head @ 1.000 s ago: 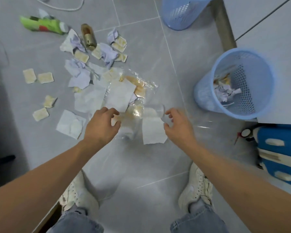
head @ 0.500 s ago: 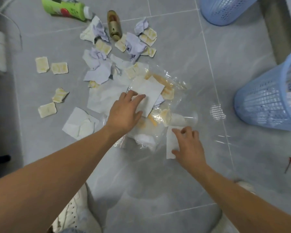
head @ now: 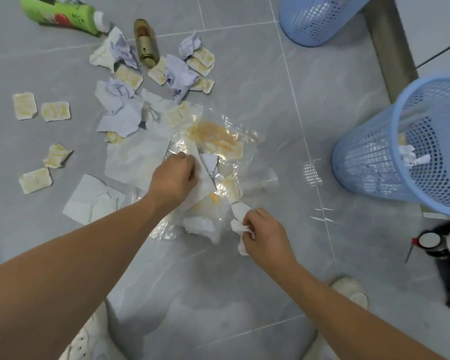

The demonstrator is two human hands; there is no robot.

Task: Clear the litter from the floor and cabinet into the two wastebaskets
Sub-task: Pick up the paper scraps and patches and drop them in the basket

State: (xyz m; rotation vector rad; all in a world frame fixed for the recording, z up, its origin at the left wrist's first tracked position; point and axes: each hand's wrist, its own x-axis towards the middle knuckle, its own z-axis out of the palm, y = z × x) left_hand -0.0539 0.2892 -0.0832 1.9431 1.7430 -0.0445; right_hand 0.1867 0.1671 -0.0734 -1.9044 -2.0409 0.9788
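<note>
Litter lies spread on the grey tiled floor: white paper sheets, crumpled lilac papers (head: 122, 118), several small yellow-white sachets (head: 55, 111) and a clear plastic bag (head: 218, 141). My left hand (head: 173, 178) grips a white paper sheet (head: 202, 187) on top of the plastic bag. Just below the bag, my right hand (head: 263, 233) holds a crumpled white tissue (head: 238, 226). One blue mesh wastebasket (head: 369, 162) with paper inside stands at the right. The second blue wastebasket (head: 315, 19) is at the top.
A green bottle (head: 60, 14) and a small brown-gold bottle (head: 146, 42) lie at the top left. A clear plastic cup (head: 269, 180) lies beside the bag. A cabinet edge (head: 390, 48) runs along the right. My white shoes are at the bottom.
My left hand has closed its fingers on the white sheet it was pressing. My right hand has gathered the flat white paper into a crumpled wad and drawn it toward me.
</note>
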